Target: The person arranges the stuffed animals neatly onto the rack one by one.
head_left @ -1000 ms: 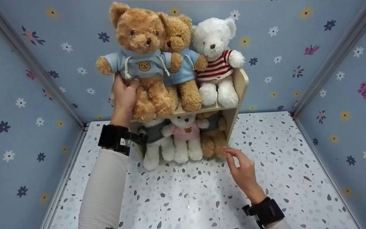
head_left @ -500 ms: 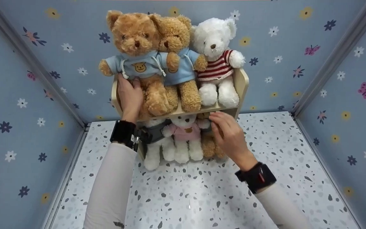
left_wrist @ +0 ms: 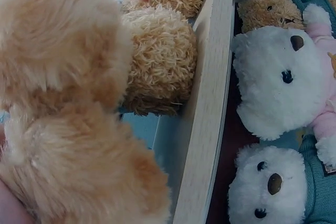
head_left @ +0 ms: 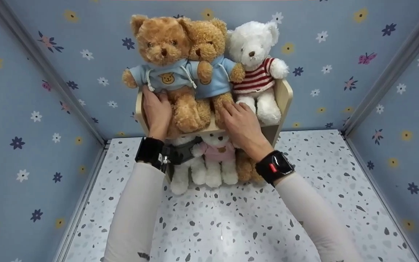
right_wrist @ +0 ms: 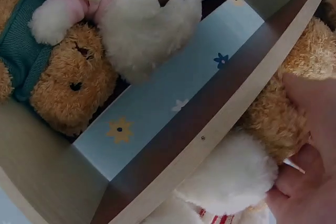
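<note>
A brown teddy bear in a light-blue hoodie sits at the left of the upper shelf. My left hand holds it at its leg and lower side, thumb in front, with the other fingers mostly hidden. Beside it, partly overlapped, sits a curlier brown teddy bear in a blue hoodie. My right hand grips that bear's leg; in the right wrist view its thumb and curled fingers lie around the curly leg. A white teddy bear in a red-striped sweater sits at the right.
On the lower level sit a white bear in a dark sweater, a white bear in pink and a brown bear, partly hidden by my right arm. Flower-patterned walls surround the speckled floor.
My left hand has lowered the left bear onto the shelf against the middle one. My right hand has risen from the lower brown bear's feet to the middle bear's leg.
</note>
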### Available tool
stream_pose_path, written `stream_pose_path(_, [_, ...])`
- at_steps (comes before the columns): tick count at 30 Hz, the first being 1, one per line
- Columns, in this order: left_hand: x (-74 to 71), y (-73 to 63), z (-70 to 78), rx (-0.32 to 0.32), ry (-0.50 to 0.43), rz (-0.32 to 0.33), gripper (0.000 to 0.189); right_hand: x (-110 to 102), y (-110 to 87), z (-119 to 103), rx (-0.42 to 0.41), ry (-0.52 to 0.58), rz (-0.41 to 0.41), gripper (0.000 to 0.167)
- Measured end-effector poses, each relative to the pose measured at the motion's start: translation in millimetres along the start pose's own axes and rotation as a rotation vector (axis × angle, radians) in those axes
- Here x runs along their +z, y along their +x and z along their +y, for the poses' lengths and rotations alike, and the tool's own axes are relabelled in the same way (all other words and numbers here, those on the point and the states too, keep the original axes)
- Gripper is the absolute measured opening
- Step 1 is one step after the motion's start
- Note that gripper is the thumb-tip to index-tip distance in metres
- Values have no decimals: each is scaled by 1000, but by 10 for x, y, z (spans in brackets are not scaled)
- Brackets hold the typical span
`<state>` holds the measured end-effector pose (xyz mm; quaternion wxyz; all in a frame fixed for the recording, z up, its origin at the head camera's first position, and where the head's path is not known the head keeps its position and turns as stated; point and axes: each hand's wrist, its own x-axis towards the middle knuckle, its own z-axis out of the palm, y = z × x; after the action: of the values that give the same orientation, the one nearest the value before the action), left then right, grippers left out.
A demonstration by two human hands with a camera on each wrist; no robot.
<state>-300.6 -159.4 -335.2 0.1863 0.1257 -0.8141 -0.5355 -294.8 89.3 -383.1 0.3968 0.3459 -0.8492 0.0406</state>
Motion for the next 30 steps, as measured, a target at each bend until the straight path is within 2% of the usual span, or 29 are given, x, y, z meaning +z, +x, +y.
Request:
stream_pose_path(4, [7,0,-3,11,-12,31,65,8,-17,13,28,-84,58,21])
stream_pose_path(11, [50,14,-13,37,-3,77,62,19,-23,7,100,-154,106,19])
stream_pose_path(14, [56,32,-28,39,2,87,61,12,-14,-15,127,-170,97,20])
stream_pose_path(17, [41,46,-50,32,16,98,59,-38,44,-56,148,-129,35,25])
stream_pose_path(21, [11,55,-77,6,18,102,61,-110,226,-93,158,-46,-46,26])
stream_pose_path(25, [19,57,-88,-4,5,94,62,-112,506,-41,174,-48,-50,26])
stream_pose_path(28, [58,51,-85,-3,2,90,63,-115,728,50,262,-75,-68,36])
stream_pose_path(30, [89,37,-75,-3,2,88,63,-127,861,123,344,-84,-116,40])
